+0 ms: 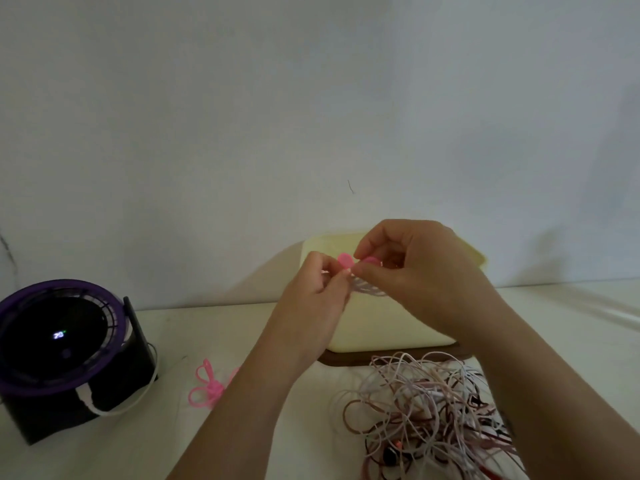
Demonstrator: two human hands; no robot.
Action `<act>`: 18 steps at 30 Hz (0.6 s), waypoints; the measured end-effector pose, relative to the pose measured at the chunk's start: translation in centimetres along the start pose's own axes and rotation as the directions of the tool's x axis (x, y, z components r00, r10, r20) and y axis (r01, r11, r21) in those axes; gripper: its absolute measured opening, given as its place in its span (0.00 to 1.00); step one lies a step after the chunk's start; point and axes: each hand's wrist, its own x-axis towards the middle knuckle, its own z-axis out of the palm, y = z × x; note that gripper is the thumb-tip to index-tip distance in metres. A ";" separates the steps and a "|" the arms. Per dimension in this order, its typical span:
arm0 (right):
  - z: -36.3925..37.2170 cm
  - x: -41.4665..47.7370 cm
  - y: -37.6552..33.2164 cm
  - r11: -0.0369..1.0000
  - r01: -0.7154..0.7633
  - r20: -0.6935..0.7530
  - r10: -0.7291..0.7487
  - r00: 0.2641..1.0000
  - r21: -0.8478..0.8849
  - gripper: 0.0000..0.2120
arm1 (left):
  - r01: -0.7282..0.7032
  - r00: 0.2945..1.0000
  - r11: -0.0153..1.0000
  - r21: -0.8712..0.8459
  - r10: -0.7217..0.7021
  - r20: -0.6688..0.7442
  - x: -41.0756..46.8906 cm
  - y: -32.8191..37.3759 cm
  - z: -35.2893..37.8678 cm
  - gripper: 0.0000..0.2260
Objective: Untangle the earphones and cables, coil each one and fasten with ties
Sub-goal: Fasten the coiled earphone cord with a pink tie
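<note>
Far left, a purple fan [62,337] stands on the surface [207,445], with spare ties [204,386] just beside it. Our left hand [311,292] pinches a small coil [370,289] of pale cable, held above the cream box [381,327]. Our right hand [415,271] pinches the pink tie [346,260] at its top. Risk, we judge: a slipped pinch lets the loops spring open. Lower right, the tangle [433,410] waits.

The tie [345,259] is bright pink; the coil [369,289] pale pinkish white. The box [381,323] is cream yellow on a dark brown board [346,360]. The tangle [426,403] mixes white, pink, brown and black. Spare ties [204,386] are pink; the fan [52,344] purple and black.
</note>
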 end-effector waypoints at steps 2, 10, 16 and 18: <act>0.8 -0.3 -0.5 0.993 0.061 -0.072 -0.069 0.995 -0.103 0.04 | 0.070 0.997 0.987 -0.141 -0.076 -0.035 0.5 0.1 -0.2 0.05; 3.4 -1.2 -1.0 0.941 0.282 -0.185 -0.316 0.931 -0.187 0.04 | 0.269 0.948 0.546 -0.793 -0.296 0.118 0.9 0.7 -0.9 0.08; 1.3 -0.3 -0.3 0.979 0.149 -0.010 -0.150 0.989 0.138 0.06 | 0.290 0.946 0.377 -0.880 -0.249 0.206 1.0 1.3 -2.3 0.07; 0.4 -0.1 0.1 0.959 0.053 -0.002 -0.055 0.999 0.277 0.06 | 0.386 0.921 0.363 -0.848 -0.199 0.334 0.4 1.7 -2.2 0.06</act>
